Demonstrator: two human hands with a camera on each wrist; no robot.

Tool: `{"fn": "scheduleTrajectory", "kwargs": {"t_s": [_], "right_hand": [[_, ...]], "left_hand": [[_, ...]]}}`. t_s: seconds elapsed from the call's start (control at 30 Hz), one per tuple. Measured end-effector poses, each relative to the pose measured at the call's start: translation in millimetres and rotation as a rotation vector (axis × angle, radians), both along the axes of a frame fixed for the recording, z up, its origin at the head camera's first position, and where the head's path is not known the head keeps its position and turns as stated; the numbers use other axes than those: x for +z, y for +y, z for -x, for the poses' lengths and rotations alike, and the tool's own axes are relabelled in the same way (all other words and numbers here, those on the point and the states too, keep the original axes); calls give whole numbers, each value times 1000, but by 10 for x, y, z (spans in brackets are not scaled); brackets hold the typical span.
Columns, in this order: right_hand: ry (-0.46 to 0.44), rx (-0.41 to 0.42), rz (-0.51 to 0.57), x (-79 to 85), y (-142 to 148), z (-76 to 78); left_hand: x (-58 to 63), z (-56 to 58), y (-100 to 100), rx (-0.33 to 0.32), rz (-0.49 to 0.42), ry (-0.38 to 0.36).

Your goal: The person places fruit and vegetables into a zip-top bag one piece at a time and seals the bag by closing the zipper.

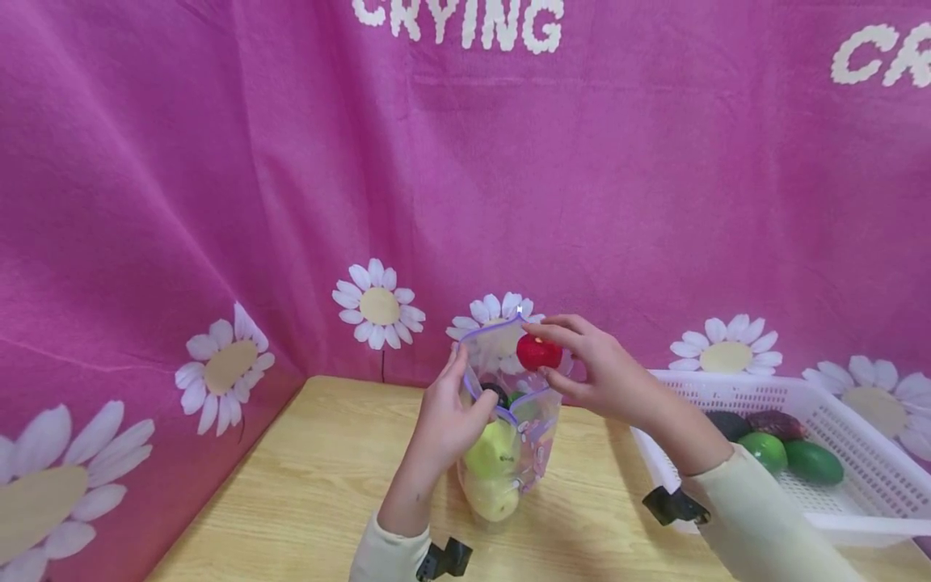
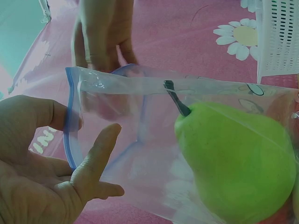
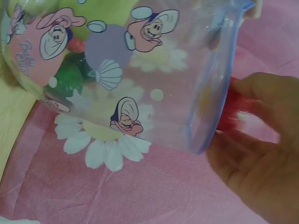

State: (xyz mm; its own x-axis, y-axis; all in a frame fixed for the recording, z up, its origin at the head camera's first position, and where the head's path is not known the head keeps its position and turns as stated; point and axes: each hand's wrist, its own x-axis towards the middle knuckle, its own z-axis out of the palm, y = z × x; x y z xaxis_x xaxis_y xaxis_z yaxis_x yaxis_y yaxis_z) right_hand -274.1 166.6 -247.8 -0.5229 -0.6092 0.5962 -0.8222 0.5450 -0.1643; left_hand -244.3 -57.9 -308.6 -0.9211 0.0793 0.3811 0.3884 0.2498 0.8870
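Standing upright on the table, a clear zip bag [image 1: 540,453] with a purple-blue rim and cartoon prints has its mouth spread. My left hand [image 1: 445,420] holds the near left part of that rim, its thumb and fingers on either side. A red round fruit [image 1: 537,353] sits between the thumb and fingers of my right hand [image 1: 600,364], right at the bag's mouth; its exact kind is unclear. Through the plastic a green pear [image 2: 238,163] with a dark stem shows. Lower down lie a yellowish fruit [image 1: 493,497] and a dark green one [image 3: 70,77], partly hidden.
To the right, a white perforated basket [image 1: 883,461] holds a lime [image 1: 764,451], a smooth green fruit [image 1: 815,462], a dark one [image 1: 727,424] and a purplish one [image 1: 777,423]. Behind the wooden table [image 1: 327,461] hangs a pink daisy cloth [image 1: 618,202].
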Motion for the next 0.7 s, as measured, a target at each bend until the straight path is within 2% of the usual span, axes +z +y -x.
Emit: {"fn": "scheduleTrajectory", "kwargs": {"t_s": [0.13, 0.3, 0.4, 0.47, 0.53, 0.63, 0.7], "right_hand": [[-66, -45, -85, -45, 33, -28], [-71, -92, -98, -63, 88, -49], [-116, -135, -119, -62, 158, -74], [-158, -120, -136, -72, 200, -86], [-164, -74, -157, -87, 225, -90], [-110, -14, -158, -110, 232, -81], [-70, -7, -141, -116, 231, -82]], "left_hand": [[-21, 6, 9, 14, 18, 37], [-17, 11, -5, 46, 19, 53], [-9, 15, -2, 63, 12, 54], [-6, 15, 0, 75, 9, 51], [-11, 15, 4, 81, 3, 54], [-16, 19, 21, 87, -3, 51], [-18, 26, 32, 88, -19, 46]]}}
